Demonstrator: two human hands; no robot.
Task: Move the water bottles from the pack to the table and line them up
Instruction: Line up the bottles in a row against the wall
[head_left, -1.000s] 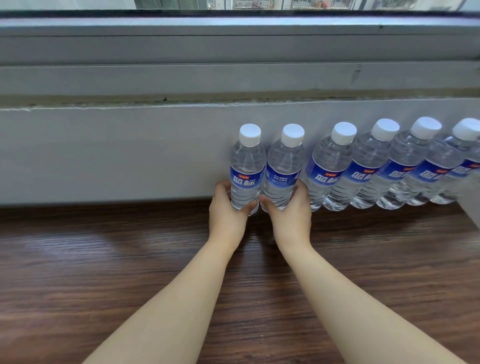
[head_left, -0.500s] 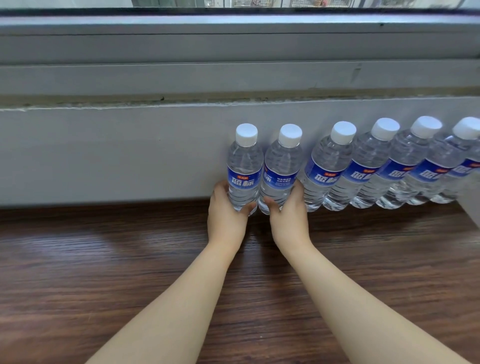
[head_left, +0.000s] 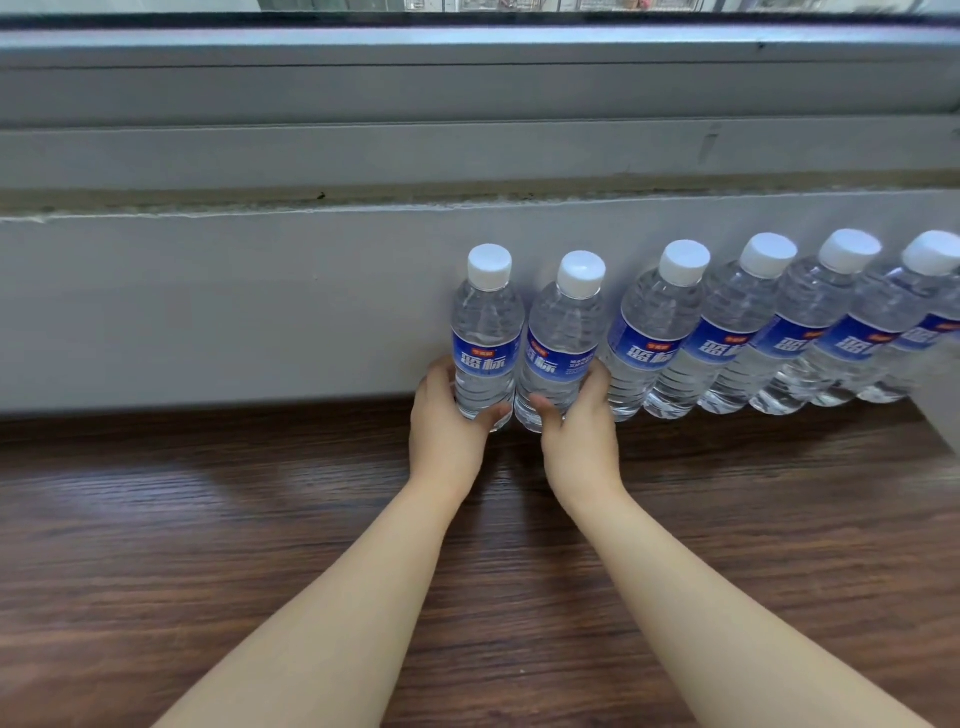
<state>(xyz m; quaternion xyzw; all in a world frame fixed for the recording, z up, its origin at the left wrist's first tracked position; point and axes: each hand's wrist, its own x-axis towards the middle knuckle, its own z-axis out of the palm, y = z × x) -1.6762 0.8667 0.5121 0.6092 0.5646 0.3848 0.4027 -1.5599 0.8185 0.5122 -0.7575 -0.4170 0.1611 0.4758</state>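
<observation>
Several clear water bottles with white caps and blue labels stand in a row on the dark wooden table (head_left: 208, 545), against the grey wall. My left hand (head_left: 447, 431) grips the lower part of the leftmost bottle (head_left: 485, 332). My right hand (head_left: 582, 436) grips the second bottle (head_left: 563, 343), which stands right beside the first. To their right the row goes on with a third bottle (head_left: 652, 332) and several more up to the frame's right edge (head_left: 883, 322). The pack is not in view.
A grey wall (head_left: 234, 301) rises behind the table, with a window sill and frame (head_left: 467, 104) above it. A pale grey edge (head_left: 940, 410) cuts in at the far right. Bare table stretches to the left of the row.
Both hands have stayed on the two leftmost bottles. These two bottles have shifted slightly left and closer together, opening a small gap to the third bottle.
</observation>
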